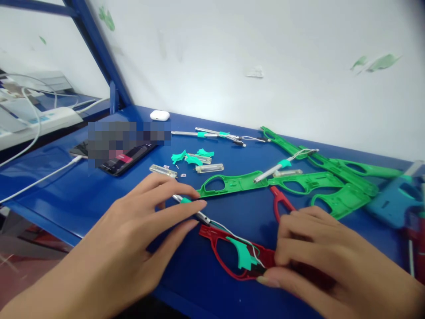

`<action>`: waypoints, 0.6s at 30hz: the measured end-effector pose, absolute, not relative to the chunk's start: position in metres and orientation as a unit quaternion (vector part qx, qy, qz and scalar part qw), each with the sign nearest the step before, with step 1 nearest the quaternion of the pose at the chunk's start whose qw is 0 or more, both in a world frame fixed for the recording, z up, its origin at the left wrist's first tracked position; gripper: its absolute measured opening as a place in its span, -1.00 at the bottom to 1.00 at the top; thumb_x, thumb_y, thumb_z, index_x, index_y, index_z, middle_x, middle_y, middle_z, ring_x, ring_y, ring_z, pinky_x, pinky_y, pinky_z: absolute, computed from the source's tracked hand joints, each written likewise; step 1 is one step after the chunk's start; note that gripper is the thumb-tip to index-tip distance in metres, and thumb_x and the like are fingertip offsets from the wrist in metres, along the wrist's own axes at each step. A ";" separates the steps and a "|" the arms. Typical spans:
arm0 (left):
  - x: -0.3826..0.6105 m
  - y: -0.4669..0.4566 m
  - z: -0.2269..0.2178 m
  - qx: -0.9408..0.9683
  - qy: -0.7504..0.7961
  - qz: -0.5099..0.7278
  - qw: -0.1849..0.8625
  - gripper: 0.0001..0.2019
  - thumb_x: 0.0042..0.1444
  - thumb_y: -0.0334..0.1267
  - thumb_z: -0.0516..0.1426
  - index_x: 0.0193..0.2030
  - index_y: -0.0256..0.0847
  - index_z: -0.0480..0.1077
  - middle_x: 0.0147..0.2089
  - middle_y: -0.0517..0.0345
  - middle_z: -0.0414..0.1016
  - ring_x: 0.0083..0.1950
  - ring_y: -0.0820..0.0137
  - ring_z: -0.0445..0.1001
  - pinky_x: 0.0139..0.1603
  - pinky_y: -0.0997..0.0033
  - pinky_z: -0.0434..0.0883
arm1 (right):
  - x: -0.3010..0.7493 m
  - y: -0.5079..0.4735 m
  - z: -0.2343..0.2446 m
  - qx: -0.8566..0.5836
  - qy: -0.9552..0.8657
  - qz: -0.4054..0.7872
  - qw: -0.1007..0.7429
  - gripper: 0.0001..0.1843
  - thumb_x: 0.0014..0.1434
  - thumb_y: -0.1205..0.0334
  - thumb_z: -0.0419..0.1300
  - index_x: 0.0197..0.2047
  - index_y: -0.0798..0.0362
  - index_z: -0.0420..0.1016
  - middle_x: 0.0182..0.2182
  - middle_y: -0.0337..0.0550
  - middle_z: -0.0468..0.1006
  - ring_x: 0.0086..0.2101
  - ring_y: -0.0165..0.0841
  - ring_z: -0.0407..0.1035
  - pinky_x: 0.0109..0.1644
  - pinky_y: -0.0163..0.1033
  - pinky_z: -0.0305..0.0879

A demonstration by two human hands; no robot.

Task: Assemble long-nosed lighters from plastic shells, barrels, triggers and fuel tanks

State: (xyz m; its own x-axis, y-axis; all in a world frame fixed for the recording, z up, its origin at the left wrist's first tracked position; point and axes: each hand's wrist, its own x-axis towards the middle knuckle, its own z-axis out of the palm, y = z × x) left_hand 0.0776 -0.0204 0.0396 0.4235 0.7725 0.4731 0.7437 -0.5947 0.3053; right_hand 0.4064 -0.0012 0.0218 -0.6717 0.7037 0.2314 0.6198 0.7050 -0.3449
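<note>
A red plastic frame (pixel 229 241) lies at the near edge of the blue table (pixel 66 177), with a teal trigger piece (pixel 244 256) set inside it. My right hand (pixel 318 257) presses down on the frame's right part, fingers curled over it. My left hand (pixel 139 230) pinches a thin metal tube with a teal collar (pixel 192 208); white wires (pixel 239 238) run from the tube into the frame.
Several green frames (pixel 299 181) and a blue one (pixel 395 199) lie to the right. Loose teal triggers (pixel 192 157), small clear tubes (pixel 209 168) and wired rods (pixel 219 134) sit mid-table. A phone (pixel 126 159), a white earbud case (pixel 160 115) and cables are at the left.
</note>
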 end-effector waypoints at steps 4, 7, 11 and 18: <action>0.069 -0.014 0.038 0.863 0.440 0.247 0.026 -0.71 0.60 -0.40 0.20 0.25 0.11 0.59 0.35 0.30 0.65 0.42 0.30 0.49 0.51 0.20 0.38 | 0.407 0.000 0.026 -0.363 -0.911 0.117 0.160 -0.42 0.73 -0.29 0.03 -0.26 -0.14 0.43 -0.35 -0.31 0.55 -0.36 -0.28 0.48 -0.08 -0.09 0.41; 0.068 -0.013 0.038 0.878 0.411 0.246 0.015 -0.73 0.60 -0.47 0.19 0.18 0.05 0.56 0.27 0.28 0.61 0.34 0.36 0.48 0.52 0.31 0.31 | 0.409 0.002 0.028 -0.358 -0.914 0.114 0.152 -0.48 0.73 -0.26 0.07 -0.24 -0.13 0.37 -0.37 -0.33 0.52 -0.40 -0.30 0.43 -0.18 -0.12 0.39; 0.069 -0.013 0.038 0.886 0.404 0.224 0.032 -0.72 0.62 -0.51 0.15 0.20 0.02 0.48 0.25 0.27 0.54 0.33 0.37 0.41 0.47 0.37 0.27 | 0.410 0.003 0.028 -0.357 -0.917 0.104 0.146 -0.50 0.74 -0.22 0.07 -0.23 -0.13 0.35 -0.37 -0.34 0.52 -0.40 -0.30 0.42 -0.21 -0.13 0.37; 0.071 -0.014 0.035 0.884 0.412 0.209 0.073 -0.66 0.64 -0.57 0.08 0.23 0.03 0.43 0.24 0.24 0.53 0.31 0.32 0.38 0.45 0.26 0.26 | 0.408 -0.001 0.023 -0.371 -0.909 0.084 0.172 -0.51 0.73 -0.28 0.02 -0.12 -0.16 0.46 -0.34 -0.33 0.60 -0.37 -0.29 0.54 -0.03 -0.11 0.58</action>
State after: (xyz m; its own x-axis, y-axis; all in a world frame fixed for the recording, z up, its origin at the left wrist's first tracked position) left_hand 0.0707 -0.0140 0.0354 0.5726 0.7595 0.3086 0.6984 -0.6491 0.3016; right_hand 0.4084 -0.0011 0.0231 -0.6659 0.7030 0.2498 0.6456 0.7108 -0.2794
